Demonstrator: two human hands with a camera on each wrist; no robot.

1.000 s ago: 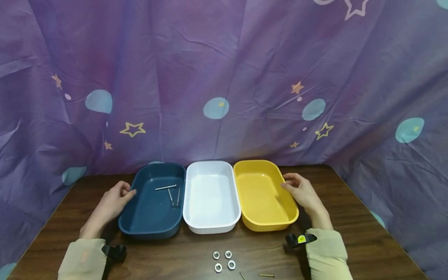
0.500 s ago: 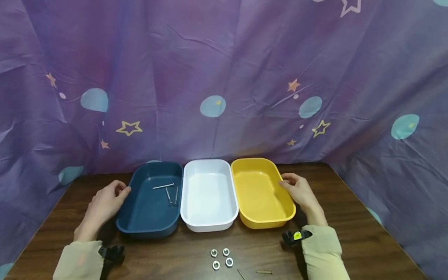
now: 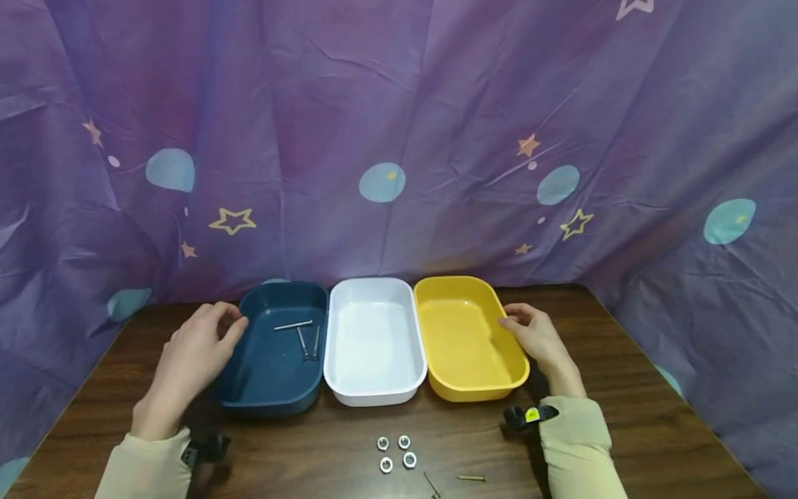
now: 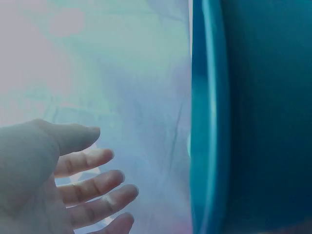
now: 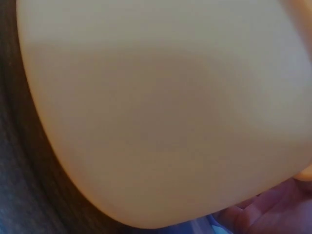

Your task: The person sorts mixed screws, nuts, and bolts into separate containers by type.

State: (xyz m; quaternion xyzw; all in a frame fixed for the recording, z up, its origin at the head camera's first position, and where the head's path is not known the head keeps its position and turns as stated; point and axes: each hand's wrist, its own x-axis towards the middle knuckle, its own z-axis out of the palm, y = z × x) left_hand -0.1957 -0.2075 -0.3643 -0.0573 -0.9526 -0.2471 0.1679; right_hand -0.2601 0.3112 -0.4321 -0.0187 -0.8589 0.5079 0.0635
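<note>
My left hand [image 3: 196, 353] is raised beside the left rim of a dark blue tray [image 3: 268, 374], fingers loosely bent and apart. In the left wrist view a gap shows between its fingertips and the tray wall. Three long silver bolts [image 3: 293, 325] lie inside that tray. At the right, my right hand [image 3: 541, 343] holds the rim of a yellow tray [image 3: 467, 346], thumb over the edge and fingers outside; in the right wrist view only part of the hand [image 5: 278, 209] shows behind the tray. A white tray [image 3: 374, 339] stands between the two.
Several silver hex nuts [image 3: 409, 460] are grouped on the brown wooden table [image 3: 299, 457] in front of the trays. Two thin brass-coloured screws lie to their right, one [image 3: 471, 477] nearly sideways. A purple patterned curtain [image 3: 337, 138] hangs behind the table.
My left hand has come up and away from the blue tray's rim, which it was at before. The right hand stays at the yellow tray. The head view has shifted slightly.
</note>
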